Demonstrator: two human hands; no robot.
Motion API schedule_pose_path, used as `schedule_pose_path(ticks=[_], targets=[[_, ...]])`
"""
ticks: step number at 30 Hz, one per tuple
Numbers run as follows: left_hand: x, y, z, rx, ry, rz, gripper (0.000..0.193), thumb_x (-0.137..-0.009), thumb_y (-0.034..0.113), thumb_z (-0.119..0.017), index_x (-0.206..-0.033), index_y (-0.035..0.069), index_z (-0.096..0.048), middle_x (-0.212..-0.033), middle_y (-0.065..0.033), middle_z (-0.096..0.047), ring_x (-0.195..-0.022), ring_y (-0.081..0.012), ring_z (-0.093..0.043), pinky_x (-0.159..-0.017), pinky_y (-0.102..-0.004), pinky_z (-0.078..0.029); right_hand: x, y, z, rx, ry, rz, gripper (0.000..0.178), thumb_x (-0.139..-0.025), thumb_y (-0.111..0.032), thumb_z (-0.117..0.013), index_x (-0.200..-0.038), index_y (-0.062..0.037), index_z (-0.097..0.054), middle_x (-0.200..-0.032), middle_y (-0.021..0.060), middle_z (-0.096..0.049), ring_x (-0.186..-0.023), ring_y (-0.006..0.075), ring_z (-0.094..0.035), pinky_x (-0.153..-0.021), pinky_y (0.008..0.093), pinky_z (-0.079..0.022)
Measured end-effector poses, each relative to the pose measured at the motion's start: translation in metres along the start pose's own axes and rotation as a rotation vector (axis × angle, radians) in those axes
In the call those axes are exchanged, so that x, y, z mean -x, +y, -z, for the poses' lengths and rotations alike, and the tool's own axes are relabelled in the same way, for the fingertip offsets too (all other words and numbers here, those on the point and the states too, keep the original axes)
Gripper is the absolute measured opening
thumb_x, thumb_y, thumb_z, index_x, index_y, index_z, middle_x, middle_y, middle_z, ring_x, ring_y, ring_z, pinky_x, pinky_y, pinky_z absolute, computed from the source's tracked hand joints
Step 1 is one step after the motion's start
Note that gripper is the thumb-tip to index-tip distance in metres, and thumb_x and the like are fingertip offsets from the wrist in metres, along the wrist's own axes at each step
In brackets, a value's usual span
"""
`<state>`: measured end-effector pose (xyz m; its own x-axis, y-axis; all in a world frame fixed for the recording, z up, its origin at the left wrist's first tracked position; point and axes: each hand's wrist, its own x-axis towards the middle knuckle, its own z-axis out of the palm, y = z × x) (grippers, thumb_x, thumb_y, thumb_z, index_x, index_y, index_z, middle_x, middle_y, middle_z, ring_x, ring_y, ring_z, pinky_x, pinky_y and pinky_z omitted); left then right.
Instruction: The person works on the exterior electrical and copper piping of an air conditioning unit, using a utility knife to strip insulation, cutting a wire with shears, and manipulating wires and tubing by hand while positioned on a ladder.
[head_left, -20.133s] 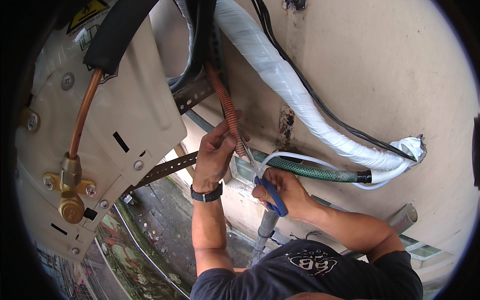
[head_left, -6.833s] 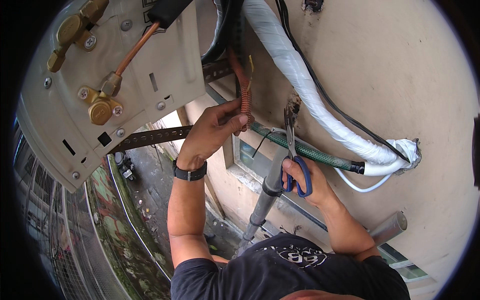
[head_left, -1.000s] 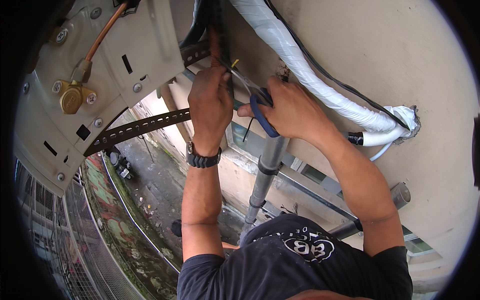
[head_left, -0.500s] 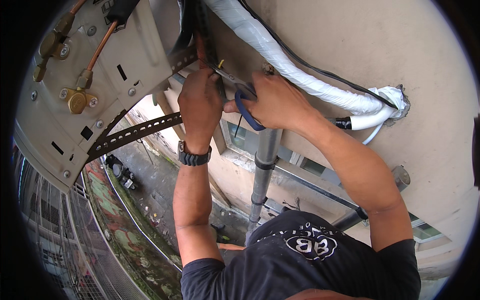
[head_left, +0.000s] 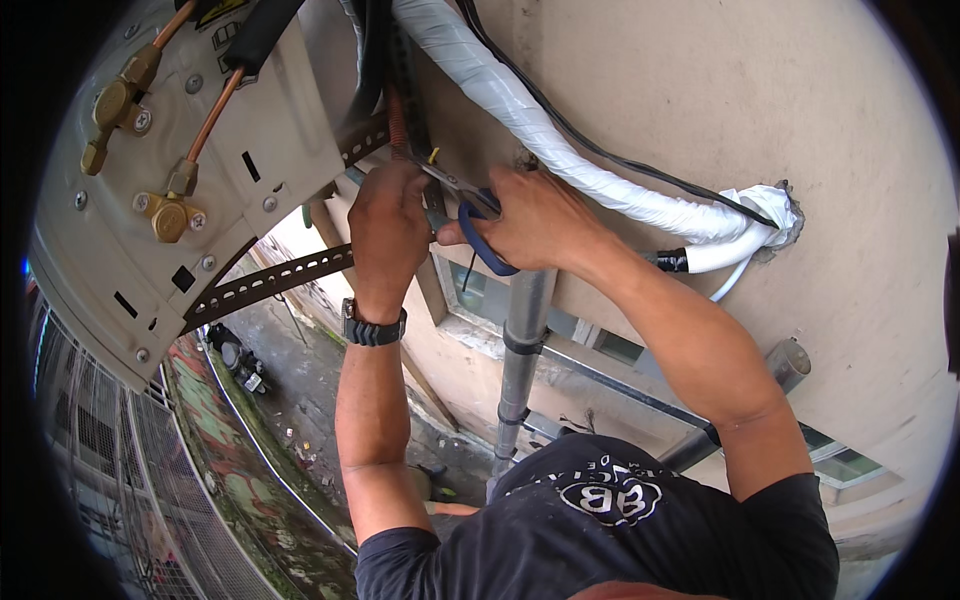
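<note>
My right hand (head_left: 540, 222) is closed through the dark blue handles of a pair of scissors (head_left: 470, 232). Their metal blades point up and left, with the tips just above the fingers of my left hand (head_left: 388, 225). That hand is closed around the lower end of a reddish ribbed tube (head_left: 396, 128), which comes down beside the metal bracket. Whether the blades touch the tube cannot be made out. A small yellow piece (head_left: 433, 156) shows beside the blades. My left fingertips are partly hidden.
At left stands a beige metal unit (head_left: 240, 140) with brass valves (head_left: 168, 215) and copper pipes. A perforated bracket (head_left: 275, 285) runs below it. A white wrapped pipe bundle (head_left: 560, 130) enters the wall at right. Beneath are a grey drainpipe (head_left: 524, 340) and an alley far below with a motorcycle (head_left: 238, 358).
The view has shifted slightly, so both hands and the scissors appear a little lower and further left. My grip on the scissors and on the tube looks the same.
</note>
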<state>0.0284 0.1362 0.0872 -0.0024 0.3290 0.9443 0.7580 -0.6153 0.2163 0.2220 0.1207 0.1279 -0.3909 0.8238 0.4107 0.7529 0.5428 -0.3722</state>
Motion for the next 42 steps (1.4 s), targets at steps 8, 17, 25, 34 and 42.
schedule_pose_path(ticks=[8, 17, 25, 34, 42], targets=[[0.002, 0.013, 0.003, -0.254, -0.071, -0.16, 0.018, -0.084, -0.006, -0.064, -0.1, 0.002, -0.061, -0.092, -0.0155, -0.063, -0.089, -0.037, -0.06, -0.075, -0.0474, -0.047, 0.001, -0.021, 0.03, -0.062, -0.292, -0.113, 0.085, -0.081, -0.076, -0.069, -0.077, 0.0081, -0.068, -0.074, 0.0276, -0.069, -0.08, 0.039, -0.073, -0.073, 0.0452, -0.056], [-0.019, -0.006, 0.03, 0.267, -0.341, 0.168, 0.024, -0.101, 0.022, -0.068, -0.105, -0.001, -0.065, -0.082, -0.0129, -0.065, -0.073, -0.0231, -0.061, -0.068, -0.0369, -0.047, -0.001, -0.002, 0.005, -0.127, -0.006, 0.0, 0.088, -0.076, -0.072, -0.079, -0.103, 0.0105, -0.062, -0.095, 0.0292, -0.069, -0.091, 0.042, -0.071, -0.082, 0.0471, -0.054], [-0.007, -0.038, 0.038, 0.428, -0.412, 0.093, 0.045, -0.089, 0.02, -0.081, -0.123, -0.003, -0.062, -0.104, -0.0097, -0.059, -0.083, -0.0176, -0.06, -0.075, -0.0299, -0.05, 0.055, -0.004, 0.018, -0.26, -0.096, -0.104, 0.087, -0.077, -0.068, -0.082, -0.115, 0.0052, -0.054, -0.101, 0.0241, -0.069, -0.094, 0.034, -0.071, -0.084, 0.042, -0.055], [-0.001, -0.033, 0.029, 0.339, -0.159, 0.233, 0.03, -0.101, 0.009, -0.062, -0.128, -0.004, -0.064, -0.12, -0.013, -0.061, -0.099, -0.0182, -0.062, -0.08, -0.0303, -0.053, 0.126, 0.012, 0.045, -1.024, -0.31, -0.101, 0.063, -0.08, -0.036, -0.092, -0.119, -0.0031, -0.055, -0.117, 0.008, -0.064, -0.102, 0.0135, -0.059, -0.094, 0.0315, -0.049], [0.011, -0.021, 0.024, 0.042, -0.072, -0.031, 0.026, -0.1, 0.008, -0.065, -0.125, 0.0, -0.065, -0.128, -0.014, -0.059, -0.112, -0.0281, -0.061, -0.089, -0.0357, -0.053, 0.154, 0.027, 0.036, -1.167, -0.391, -0.152, 0.051, -0.089, -0.011, -0.083, -0.126, 0.0011, -0.051, -0.12, 0.0095, -0.062, -0.101, 0.0128, -0.06, -0.089, 0.026, -0.049]])
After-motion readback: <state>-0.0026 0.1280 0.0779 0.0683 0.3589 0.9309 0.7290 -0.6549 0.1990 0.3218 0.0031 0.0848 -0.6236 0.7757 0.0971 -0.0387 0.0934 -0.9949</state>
